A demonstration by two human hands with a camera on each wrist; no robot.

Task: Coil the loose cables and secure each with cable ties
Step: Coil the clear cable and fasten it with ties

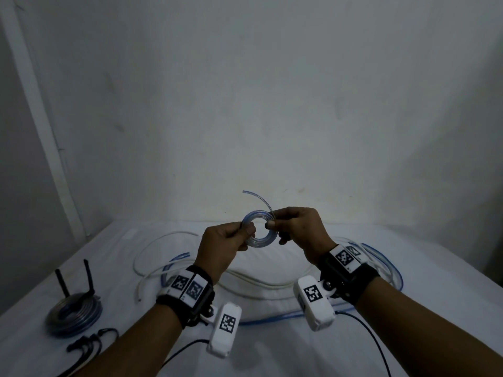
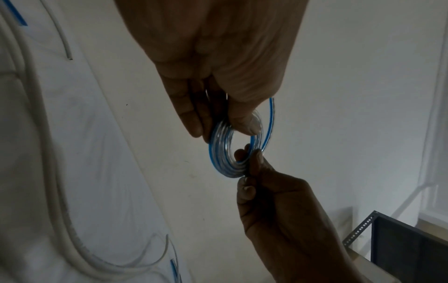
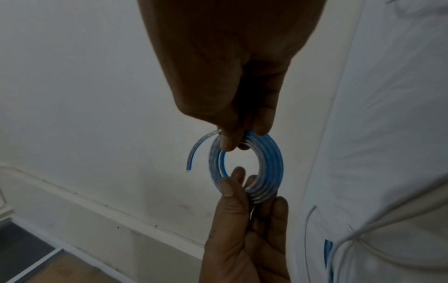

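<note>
A small coil of clear, blue-striped cable (image 1: 262, 242) is held up in the air over the bed, between both hands. My left hand (image 1: 246, 235) pinches its left side between thumb and fingers. On the coil's upper right side, my right hand (image 1: 272, 220) pinches it with thumb and fingertips. The cable's free end (image 1: 253, 195) curls up and to the left above the coil. The left wrist view shows the coil (image 2: 218, 155) below my left hand (image 2: 221, 128). In the right wrist view the coil (image 3: 271, 164) hangs under my right hand (image 3: 244, 139). No tie shows on this coil.
A larger coil with a black tie (image 1: 73, 314) lies at the left on the white sheet (image 1: 272, 349). Loose black cable ties (image 1: 87, 344) lie in front of it. A white cable (image 1: 163, 257) and a long blue-striped cable (image 1: 386, 268) sprawl under my wrists. A wall stands close behind.
</note>
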